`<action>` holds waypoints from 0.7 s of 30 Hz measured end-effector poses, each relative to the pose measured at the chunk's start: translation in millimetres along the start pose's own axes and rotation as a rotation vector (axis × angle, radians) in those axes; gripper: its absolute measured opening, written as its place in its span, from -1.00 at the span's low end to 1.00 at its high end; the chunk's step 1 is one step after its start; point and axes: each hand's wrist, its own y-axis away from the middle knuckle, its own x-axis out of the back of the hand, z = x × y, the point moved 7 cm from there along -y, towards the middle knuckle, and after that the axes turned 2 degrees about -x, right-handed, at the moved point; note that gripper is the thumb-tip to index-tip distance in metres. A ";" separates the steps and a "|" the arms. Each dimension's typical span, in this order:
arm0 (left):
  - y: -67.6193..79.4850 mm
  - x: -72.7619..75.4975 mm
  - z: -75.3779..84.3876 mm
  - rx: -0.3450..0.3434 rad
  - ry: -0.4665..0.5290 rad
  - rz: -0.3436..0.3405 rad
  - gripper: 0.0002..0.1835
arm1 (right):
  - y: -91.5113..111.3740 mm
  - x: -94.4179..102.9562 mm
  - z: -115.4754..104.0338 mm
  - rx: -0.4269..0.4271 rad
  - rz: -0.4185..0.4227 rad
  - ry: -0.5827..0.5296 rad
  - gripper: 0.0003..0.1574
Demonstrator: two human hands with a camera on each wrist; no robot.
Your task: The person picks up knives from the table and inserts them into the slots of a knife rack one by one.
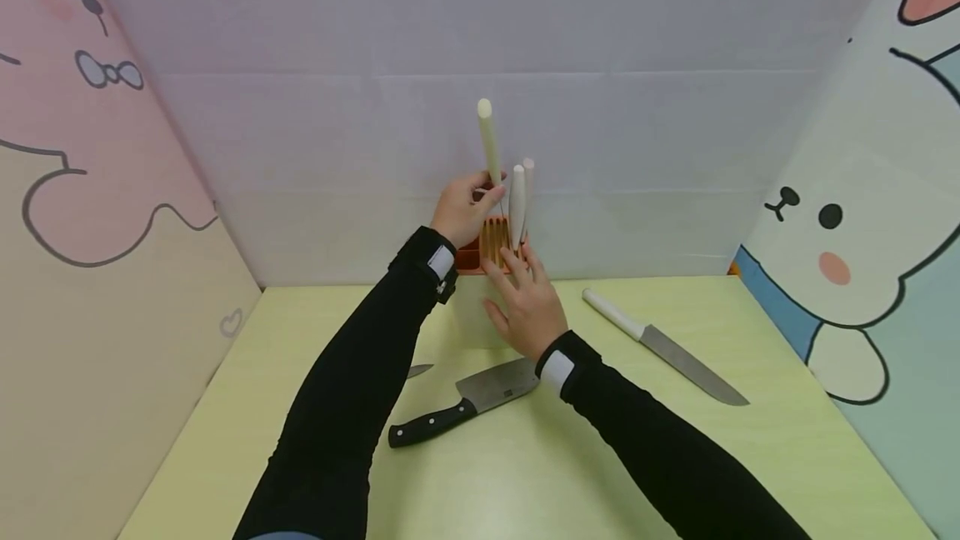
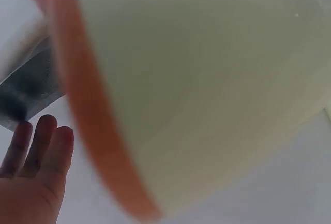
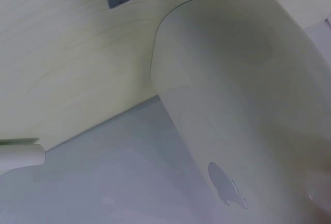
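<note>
Above the back of the pale knife holder (image 1: pixel 480 319), my left hand (image 1: pixel 465 211) holds a knife by the lower end of its pale handle (image 1: pixel 487 140). The knife stands nearly upright. Its broad grey blade (image 2: pixel 36 81) shows beside several outstretched fingers (image 2: pixel 61 154) in the left wrist view. An orange rim (image 2: pixel 98 125) tops the holder. Lower down, my right hand (image 1: pixel 531 311) rests against the holder's front, fingers spread and reaching up to the slotted insert (image 1: pixel 495 242). Two white-handled knives (image 1: pixel 517 202) stand in the holder's right side.
A black-handled cleaver (image 1: pixel 491 387) lies in front of the holder. The tip of a small blade (image 1: pixel 420 370) peeks out from behind the left sleeve. At the right lies a white-handled knife (image 1: pixel 667 348). A pale wall (image 1: pixel 360 165) rises directly behind the holder.
</note>
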 end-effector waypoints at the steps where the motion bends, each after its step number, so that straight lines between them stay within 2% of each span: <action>1: 0.0 -1.6 -1.4 -0.003 -0.011 -0.003 -0.65 | 0.2 0.2 0.1 0.000 -0.001 0.004 -0.21; 10: -0.5 -13.7 -15.6 -0.008 -0.123 -0.031 -0.60 | 1.0 -1.0 -1.2 0.011 -0.018 0.026 -0.20; 16: -0.8 -23.0 -20.3 -0.030 -0.118 -0.075 -0.63 | 2.0 -2.3 0.0 0.004 -0.020 0.031 -0.21; 21: 1.6 -30.7 -26.7 0.009 -0.089 -0.119 -0.65 | 2.8 -3.2 0.7 0.003 -0.021 0.035 -0.21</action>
